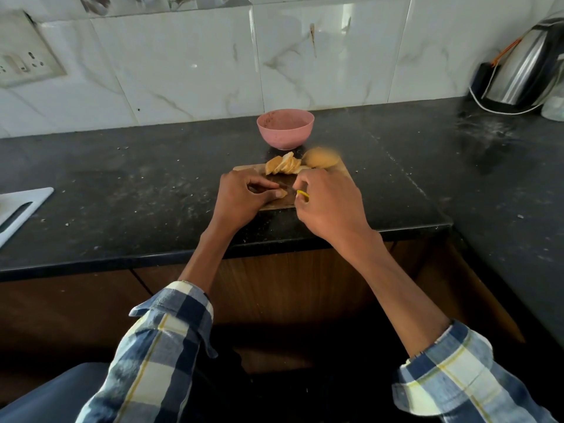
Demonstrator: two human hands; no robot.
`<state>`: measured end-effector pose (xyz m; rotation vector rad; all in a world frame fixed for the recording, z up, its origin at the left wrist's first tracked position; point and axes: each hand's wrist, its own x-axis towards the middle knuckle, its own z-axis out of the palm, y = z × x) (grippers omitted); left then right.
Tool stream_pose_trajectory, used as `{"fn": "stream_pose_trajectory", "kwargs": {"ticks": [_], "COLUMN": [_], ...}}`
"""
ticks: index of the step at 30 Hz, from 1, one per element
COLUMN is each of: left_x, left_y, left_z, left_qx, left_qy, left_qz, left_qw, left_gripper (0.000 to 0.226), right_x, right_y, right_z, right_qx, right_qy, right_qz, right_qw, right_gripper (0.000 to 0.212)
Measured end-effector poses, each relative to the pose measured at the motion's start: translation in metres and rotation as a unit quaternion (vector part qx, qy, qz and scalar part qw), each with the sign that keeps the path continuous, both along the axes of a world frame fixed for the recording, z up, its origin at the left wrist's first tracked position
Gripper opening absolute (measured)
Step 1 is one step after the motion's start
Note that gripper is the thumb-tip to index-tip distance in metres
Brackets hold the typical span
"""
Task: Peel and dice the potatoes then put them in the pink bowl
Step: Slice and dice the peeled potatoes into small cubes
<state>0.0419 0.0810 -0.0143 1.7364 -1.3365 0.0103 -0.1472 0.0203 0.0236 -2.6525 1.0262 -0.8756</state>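
On a small wooden cutting board point(282, 204) near the front edge of the dark surface point(122, 190), pale yellow potato slices point(282, 164) are seen leaning against one another in a fanned row at the far side. Just to their right a larger peeled potato piece point(320, 157) is found, blurred. A small potato bit point(281, 193) is pinched under the curled fingers and thumb of the left hand point(244, 198). The right hand point(328, 203) is clenched around a knife with a yellow handle point(303, 194), of which only a sliver is shown; the blade is mostly hidden between the hands. Much of the board is covered by both hands.

The pink bowl point(285, 128) is placed just beyond the board, upright, near the tiled wall point(183, 65); no potato is seen inside it. A steel kettle point(525, 65) with a white cord is located at the far right, a wall socket point(24, 62) at the upper left, and a white board point(21, 209) at the left edge. Checked sleeves point(158, 346) are rolled back on both arms. No legible writing is shown.
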Motion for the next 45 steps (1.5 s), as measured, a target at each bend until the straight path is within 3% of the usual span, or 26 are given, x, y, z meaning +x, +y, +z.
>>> {"fn": "stream_pose_trajectory", "kwargs": {"ticks": [16, 22, 27, 39, 45], "left_x": [-0.006, -0.002, -0.005, -0.003, -0.007], "left_y": [0.001, 0.005, 0.007, 0.006, 0.006], "left_z": [0.001, 0.001, 0.002, 0.002, 0.002], "left_qx": [-0.005, 0.007, 0.010, -0.001, 0.003], "left_qy": [0.005, 0.002, 0.012, 0.014, 0.023], "left_qz": [0.014, 0.010, 0.019, 0.005, 0.021], "left_qw": [1.000, 1.000, 1.000, 1.000, 1.000], "left_gripper": [0.008, 0.014, 0.008, 0.004, 0.006], "right_x": [-0.010, -0.030, -0.013, 0.021, 0.014], "right_y": [0.019, 0.021, 0.021, 0.028, 0.027], "right_z": [0.022, 0.022, 0.015, 0.021, 0.025], "right_qx": [0.033, 0.037, 0.020, -0.003, 0.029], "right_qy": [0.062, 0.033, 0.003, 0.076, 0.065], "right_qz": [0.006, -0.002, -0.006, -0.002, -0.002], "right_qw": [0.998, 0.999, 1.000, 0.997, 0.997], "right_gripper": [0.024, 0.017, 0.021, 0.027, 0.029]}}
